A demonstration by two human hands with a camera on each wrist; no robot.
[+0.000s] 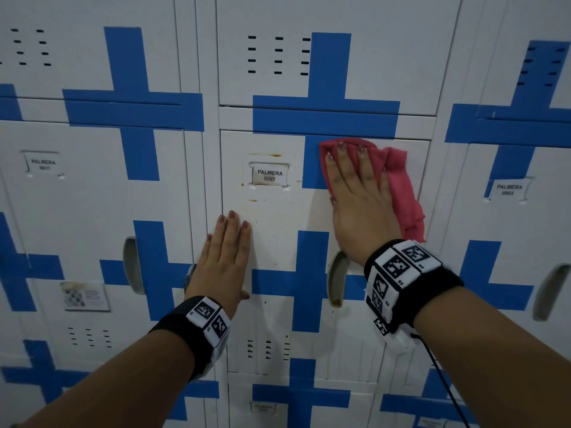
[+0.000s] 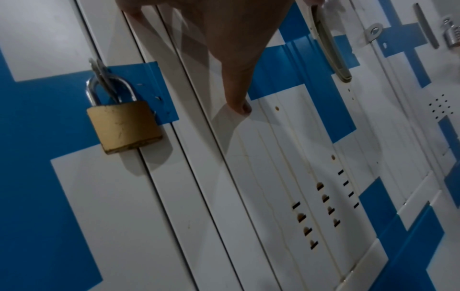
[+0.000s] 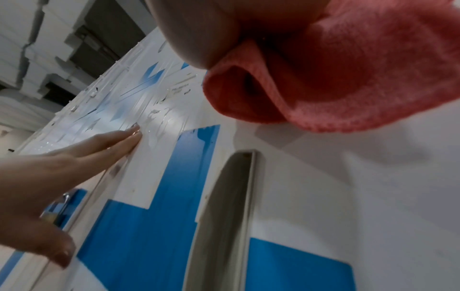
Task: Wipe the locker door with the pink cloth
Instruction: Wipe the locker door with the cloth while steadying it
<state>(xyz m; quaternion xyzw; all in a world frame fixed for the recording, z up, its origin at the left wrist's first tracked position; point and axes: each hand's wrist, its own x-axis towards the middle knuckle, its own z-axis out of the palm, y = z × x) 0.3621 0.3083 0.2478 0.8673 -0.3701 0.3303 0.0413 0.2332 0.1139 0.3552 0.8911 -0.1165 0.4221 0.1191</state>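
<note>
The white locker door [image 1: 278, 217] with blue cross stripes and a "PALMERA 0007" label [image 1: 269, 175] fills the middle of the head view; brownish stains show around the label. My right hand [image 1: 355, 193] lies flat with straight fingers on the pink cloth [image 1: 401, 186], pressing it against the door's upper right part. In the right wrist view the pink cloth [image 3: 348, 78] bunches under my palm. My left hand [image 1: 227, 257] presses flat against the door's left edge, fingers straight, holding nothing; the left hand [image 3: 74, 157] also shows in the right wrist view.
A recessed grey handle [image 1: 338, 278] sits on the door just below my right wrist. A brass padlock [image 2: 123, 126] hangs on the neighbouring locker to the left. Similar lockers [image 1: 92, 196] surround the door on all sides. A wrist cable [image 1: 445, 381] trails from my right arm.
</note>
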